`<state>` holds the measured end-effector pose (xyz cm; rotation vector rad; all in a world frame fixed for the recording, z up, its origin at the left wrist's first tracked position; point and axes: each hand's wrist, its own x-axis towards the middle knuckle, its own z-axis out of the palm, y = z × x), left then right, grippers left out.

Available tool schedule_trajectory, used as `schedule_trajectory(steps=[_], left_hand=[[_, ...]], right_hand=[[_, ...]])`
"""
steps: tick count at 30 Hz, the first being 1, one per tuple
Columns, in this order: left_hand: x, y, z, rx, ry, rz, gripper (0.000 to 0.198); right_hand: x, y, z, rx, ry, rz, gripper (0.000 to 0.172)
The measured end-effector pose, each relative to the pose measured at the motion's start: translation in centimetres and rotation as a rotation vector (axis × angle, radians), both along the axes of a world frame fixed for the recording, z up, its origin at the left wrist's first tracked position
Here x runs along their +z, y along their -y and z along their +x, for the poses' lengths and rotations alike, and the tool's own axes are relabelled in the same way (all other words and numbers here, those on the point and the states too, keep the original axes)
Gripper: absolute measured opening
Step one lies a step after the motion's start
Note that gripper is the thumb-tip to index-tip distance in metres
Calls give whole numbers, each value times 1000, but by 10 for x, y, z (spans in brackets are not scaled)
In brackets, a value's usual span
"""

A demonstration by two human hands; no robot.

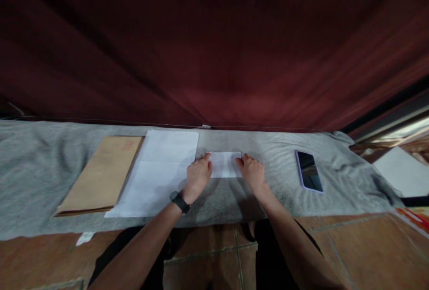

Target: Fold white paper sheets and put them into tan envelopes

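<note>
A small white sheet of paper [225,165], seemingly folded, lies flat on the grey cloth between my hands. My left hand [199,174] grips its left edge, fingers curled and thumb on top; a dark watch is on that wrist. At the opposite edge, my right hand [252,170] holds the paper the same way. Left of my left hand lie large white sheets [164,160] with a crease across the middle. Beside them is a brown envelope [103,174], partly under or against the sheets.
A phone in a purple case [309,171] rests on the grey cloth [278,147] to the right. Behind hangs a dark red curtain [214,57]. Brown floor tiles [348,245] run along the front, with a white scrap [85,238] at the left.
</note>
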<state>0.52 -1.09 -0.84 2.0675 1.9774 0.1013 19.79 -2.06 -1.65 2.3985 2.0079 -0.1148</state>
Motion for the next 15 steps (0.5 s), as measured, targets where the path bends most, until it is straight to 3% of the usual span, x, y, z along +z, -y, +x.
schedule_trajectory(steps=[7,11,15], left_hand=[[-4,3,0,-50,-21,33,42],[-3,4,0,-80,-24,57,41],[0,5,1,-99,-34,58,38]], right_hand=[[-1,2,-1,72,9,150,38],[-6,7,-10,262,-182,261,43],[-19,24,-29,435,-353,249,52]])
